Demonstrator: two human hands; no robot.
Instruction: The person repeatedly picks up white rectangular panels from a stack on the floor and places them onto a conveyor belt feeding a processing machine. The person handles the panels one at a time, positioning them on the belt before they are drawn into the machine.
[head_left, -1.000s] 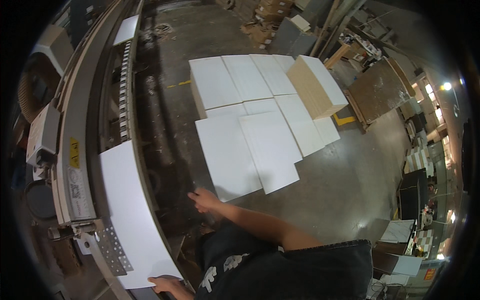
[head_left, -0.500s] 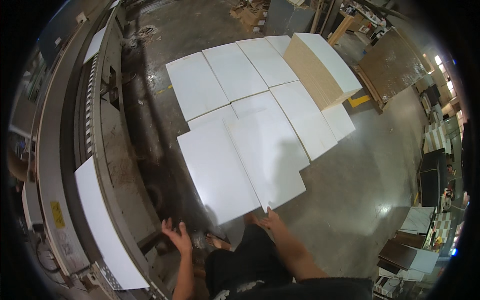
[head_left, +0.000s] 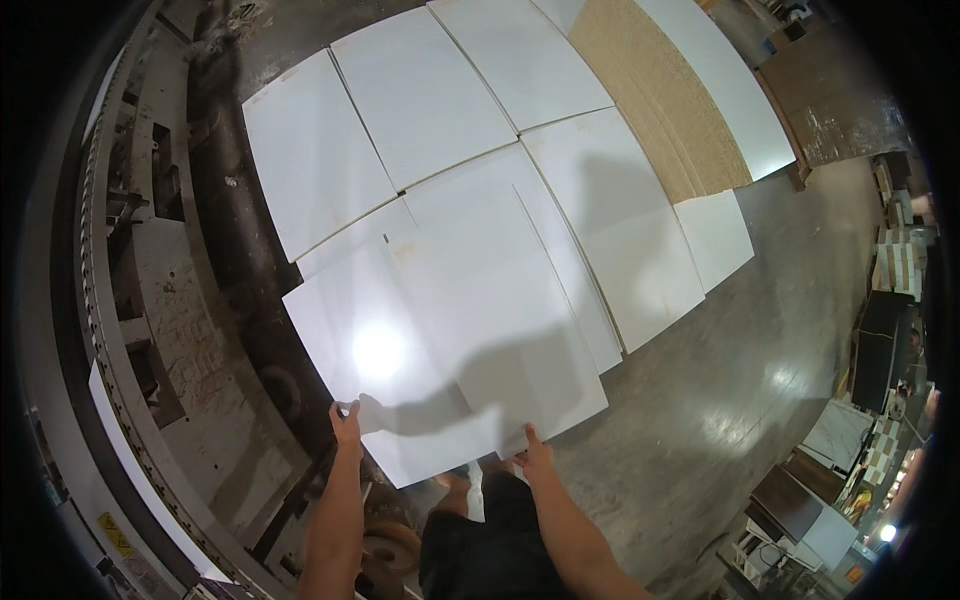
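White laminated rectangular panel lies atop the stack at centre frame, over the grey concrete floor; the left hand pinches its lower-left edge, the right hand grips its near corner, fingers curled under; an even, level lift from both sides would likely keep it from scraping its neighbours.

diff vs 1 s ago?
Both hands came off the machine side and onto the nearest white panel: left hand now grips its near left edge, right hand its near right corner. The head has leaned in over the stacks. The other white panels and the brown board stack are unchanged.
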